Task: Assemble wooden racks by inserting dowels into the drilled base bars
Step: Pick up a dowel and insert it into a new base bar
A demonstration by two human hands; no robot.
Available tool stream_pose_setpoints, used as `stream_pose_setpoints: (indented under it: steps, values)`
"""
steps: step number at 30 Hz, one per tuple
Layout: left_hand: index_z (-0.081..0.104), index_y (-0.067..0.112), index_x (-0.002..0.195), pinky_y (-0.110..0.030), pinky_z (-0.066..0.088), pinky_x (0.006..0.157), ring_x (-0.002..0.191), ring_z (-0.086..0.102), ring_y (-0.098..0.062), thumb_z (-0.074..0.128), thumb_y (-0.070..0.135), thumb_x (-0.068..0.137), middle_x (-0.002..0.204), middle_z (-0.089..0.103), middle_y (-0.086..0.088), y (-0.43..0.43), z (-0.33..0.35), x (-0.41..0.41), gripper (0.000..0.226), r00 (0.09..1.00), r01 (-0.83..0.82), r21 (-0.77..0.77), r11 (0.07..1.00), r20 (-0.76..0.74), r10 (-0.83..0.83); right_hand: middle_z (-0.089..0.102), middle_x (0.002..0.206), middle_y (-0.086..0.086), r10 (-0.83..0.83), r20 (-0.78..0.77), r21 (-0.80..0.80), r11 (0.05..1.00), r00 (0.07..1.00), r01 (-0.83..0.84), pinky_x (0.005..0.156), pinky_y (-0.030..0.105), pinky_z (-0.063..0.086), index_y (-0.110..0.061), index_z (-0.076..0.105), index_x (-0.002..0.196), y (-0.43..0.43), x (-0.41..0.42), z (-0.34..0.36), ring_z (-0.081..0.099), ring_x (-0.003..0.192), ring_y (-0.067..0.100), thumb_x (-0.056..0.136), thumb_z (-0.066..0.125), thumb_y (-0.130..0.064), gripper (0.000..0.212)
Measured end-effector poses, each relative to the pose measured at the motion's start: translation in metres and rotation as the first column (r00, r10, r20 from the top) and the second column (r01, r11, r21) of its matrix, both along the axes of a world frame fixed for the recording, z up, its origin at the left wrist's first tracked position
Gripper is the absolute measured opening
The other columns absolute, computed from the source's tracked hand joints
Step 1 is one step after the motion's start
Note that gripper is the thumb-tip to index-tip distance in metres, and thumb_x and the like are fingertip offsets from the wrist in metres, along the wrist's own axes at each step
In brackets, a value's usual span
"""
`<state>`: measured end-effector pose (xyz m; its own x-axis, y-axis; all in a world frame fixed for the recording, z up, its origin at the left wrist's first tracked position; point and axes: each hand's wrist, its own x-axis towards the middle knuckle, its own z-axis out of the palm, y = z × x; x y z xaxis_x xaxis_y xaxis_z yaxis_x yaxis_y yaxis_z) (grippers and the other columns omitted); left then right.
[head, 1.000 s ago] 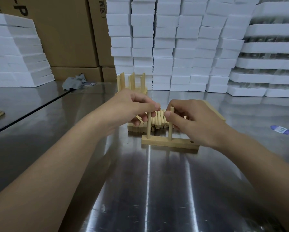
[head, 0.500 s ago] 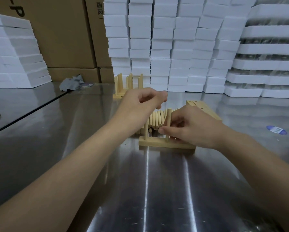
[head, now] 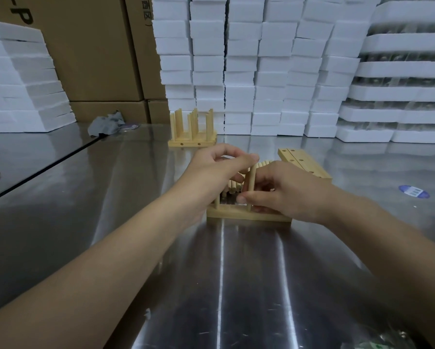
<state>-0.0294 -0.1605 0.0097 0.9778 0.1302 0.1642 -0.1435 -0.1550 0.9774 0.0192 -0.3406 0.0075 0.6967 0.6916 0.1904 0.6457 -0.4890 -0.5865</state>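
Packing or assembly workshop: steel worktable (head: 161, 248), foam blocks (head: 236, 71) stacked high against the wall, cardboard cartons (head: 90, 51) behind, a finished wooden rack (head: 192, 132) set aside.

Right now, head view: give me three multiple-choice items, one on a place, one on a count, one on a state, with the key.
1. Where do the finished racks stand?
A. at the far side of the table, before the white foam blocks
B. at the near edge
C. on the floor

2. How many dowels show upright in the near base bar?
A. none
B. two
C. five

3. What does the right hand do?
A. lies flat on the table
B. hangs clear of everything
C. pinches an upright dowel

Key:
1 A, they stand just in front of the foam stack.
2 B, one stands near the bar's left end and one mid-bar.
3 C, its thumb presses the mid-bar dowel low on the shaft.
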Motion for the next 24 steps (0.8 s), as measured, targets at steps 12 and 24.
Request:
stream_pose_setpoints:
  steps: [12,24]
  values:
    - [0.061,0.023,0.077,-0.021,0.042,0.049,0.046,0.041,-0.01,0.078,0.031,0.096,0.054,0.044,0.008,-0.003,-0.001,-0.005,0.027,0.999,0.026,-0.027,0.999,-0.024,-0.027,0.074,0.083,0.005,-0.069,0.041,-0.023,0.997,0.997,0.07,0.079,0.048,0.053,-0.02,0.076,0.094,0.003,-0.011,-0.004,0.066,0.079,0.026,0.098,0.073,-0.037,0.018]
    - [0.046,0.026,0.074,-0.029,0.026,0.051,0.05,0.035,-0.011,0.081,0.035,0.093,0.058,0.04,0.008,-0.001,-0.005,0.0,0.041,0.994,0.082,-0.066,0.994,-0.06,-0.086,0.069,0.064,-0.003,-0.105,0.043,0.22,0.971,0.994,0.093,0.058,0.034,0.047,-0.02,0.074,0.084,0.0,-0.014,0.007,0.057,0.059,0.019,0.096,0.073,-0.038,0.021]
